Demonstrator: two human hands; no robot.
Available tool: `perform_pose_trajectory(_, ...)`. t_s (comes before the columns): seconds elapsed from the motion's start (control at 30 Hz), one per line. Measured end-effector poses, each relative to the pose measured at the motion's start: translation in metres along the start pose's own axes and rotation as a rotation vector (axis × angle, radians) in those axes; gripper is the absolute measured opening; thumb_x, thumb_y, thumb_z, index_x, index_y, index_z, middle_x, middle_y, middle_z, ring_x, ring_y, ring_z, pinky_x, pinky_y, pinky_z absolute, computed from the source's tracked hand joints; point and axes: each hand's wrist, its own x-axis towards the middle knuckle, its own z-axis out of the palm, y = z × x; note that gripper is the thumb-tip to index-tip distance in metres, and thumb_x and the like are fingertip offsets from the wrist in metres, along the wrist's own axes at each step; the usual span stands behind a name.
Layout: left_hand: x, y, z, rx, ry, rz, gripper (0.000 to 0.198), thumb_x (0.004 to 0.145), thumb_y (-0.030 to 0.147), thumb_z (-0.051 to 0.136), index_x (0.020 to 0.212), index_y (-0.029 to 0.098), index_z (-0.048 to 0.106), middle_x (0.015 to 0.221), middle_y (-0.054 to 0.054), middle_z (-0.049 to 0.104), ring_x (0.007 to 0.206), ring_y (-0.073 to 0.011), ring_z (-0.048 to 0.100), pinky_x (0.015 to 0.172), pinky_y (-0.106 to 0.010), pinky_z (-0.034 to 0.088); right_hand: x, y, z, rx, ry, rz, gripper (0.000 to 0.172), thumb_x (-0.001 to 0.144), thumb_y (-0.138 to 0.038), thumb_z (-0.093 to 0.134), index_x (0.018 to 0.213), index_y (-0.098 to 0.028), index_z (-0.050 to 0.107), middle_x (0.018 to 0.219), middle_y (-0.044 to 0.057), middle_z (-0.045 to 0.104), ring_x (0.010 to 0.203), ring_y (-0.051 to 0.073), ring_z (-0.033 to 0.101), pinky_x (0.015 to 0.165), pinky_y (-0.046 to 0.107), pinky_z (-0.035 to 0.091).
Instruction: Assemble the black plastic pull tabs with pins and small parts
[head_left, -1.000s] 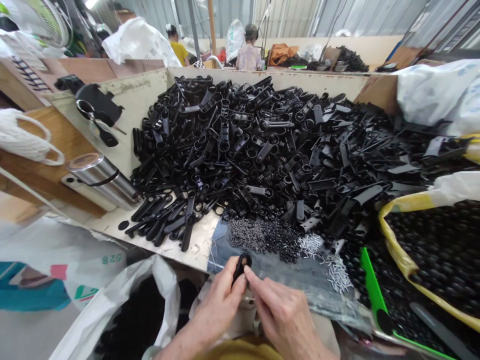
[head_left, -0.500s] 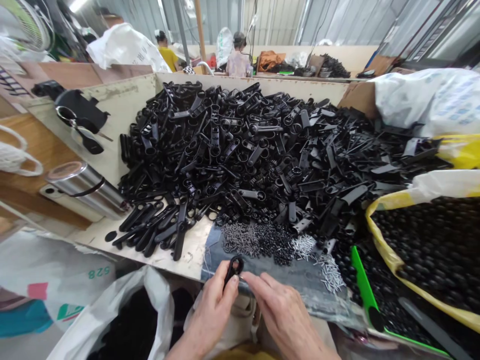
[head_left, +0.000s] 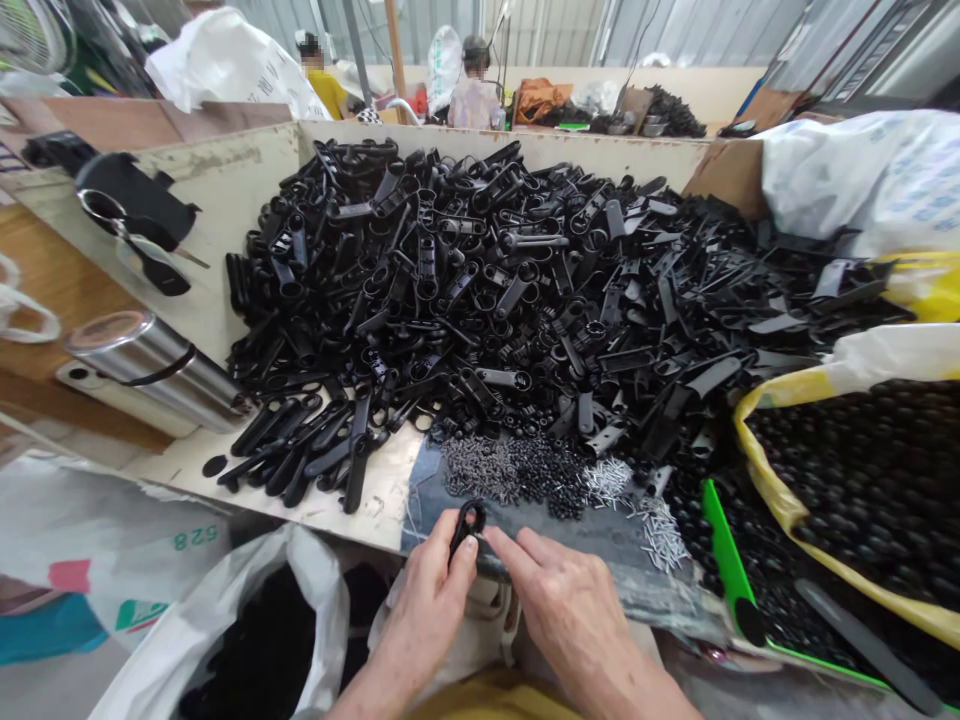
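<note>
My left hand (head_left: 431,590) is closed round a black plastic handle part (head_left: 471,520), its ring-shaped end standing up between thumb and fingers. My right hand (head_left: 566,600) meets it from the right, index fingertip at the side of the ring. The other right fingers curl inward, and the thumb and anything in the grip are hidden. Just beyond both hands, on a dark cloth (head_left: 442,515), lie small grey springs or rings (head_left: 480,470), small black pieces (head_left: 551,475) and silvery pins (head_left: 664,535).
A large heap of black plastic parts (head_left: 450,260) fills the tray behind. Handle pieces (head_left: 300,445) and a steel flask (head_left: 161,365) lie left. White sack (head_left: 322,590) stands lower left; a yellow-rimmed bag of black balls (head_left: 862,470) and green edge (head_left: 727,560) are right. Two people (head_left: 474,95) sit far back.
The view has shifted slightly. My right index finger has straightened against the part, and the small shiny bit at its tip no longer shows. My left hand keeps its hold.
</note>
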Motion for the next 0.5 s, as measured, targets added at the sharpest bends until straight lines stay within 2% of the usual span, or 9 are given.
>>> perform_pose_trajectory(0.13,0.002,0.004,-0.001,-0.012,-0.051,-0.017,0.049,0.089,0.047,0.063,0.133,0.025,0.066,0.131,-0.012,0.074,0.124,-0.0311,0.067,0.105,-0.040,0.052,0.005,-0.004,-0.005,-0.021,-0.127,0.011,0.039,0.086,-0.001,0.062,0.118,-0.022,0.070,0.076,0.001,0.072,0.067,0.016,0.071,0.049,0.025,0.035)
perform_pose_trajectory(0.27,0.005,0.010,-0.003,-0.159,-0.114,-0.115,0.056,0.088,0.054,0.065,0.135,0.024,0.065,0.140,-0.013,0.069,0.124,-0.0305,0.067,0.101,-0.037,0.055,0.004,-0.004,-0.011,0.065,-0.200,0.101,0.037,0.091,-0.006,0.059,0.121,-0.025,0.069,0.083,0.001,0.075,0.067,0.016,0.072,0.052,0.025,0.037)
perform_pose_trajectory(0.4,0.005,0.016,-0.006,-0.283,-0.158,-0.247,0.066,0.085,0.058,0.070,0.141,0.024,0.061,0.148,-0.013,0.062,0.127,-0.0303,0.066,0.101,-0.037,0.056,0.002,0.000,-0.018,0.188,-0.165,0.171,0.043,0.096,-0.007,0.050,0.130,-0.028,0.066,0.095,0.002,0.077,0.073,0.017,0.075,0.060,0.025,0.043)
perform_pose_trajectory(0.5,0.005,0.010,-0.007,-0.279,-0.127,-0.230,0.069,0.083,0.058,0.072,0.142,0.024,0.060,0.153,-0.015,0.057,0.133,-0.0321,0.061,0.104,-0.038,0.054,0.002,0.000,-0.018,0.202,-0.148,0.189,0.045,0.096,-0.006,0.049,0.130,-0.029,0.066,0.097,0.002,0.077,0.074,0.019,0.075,0.061,0.025,0.044)
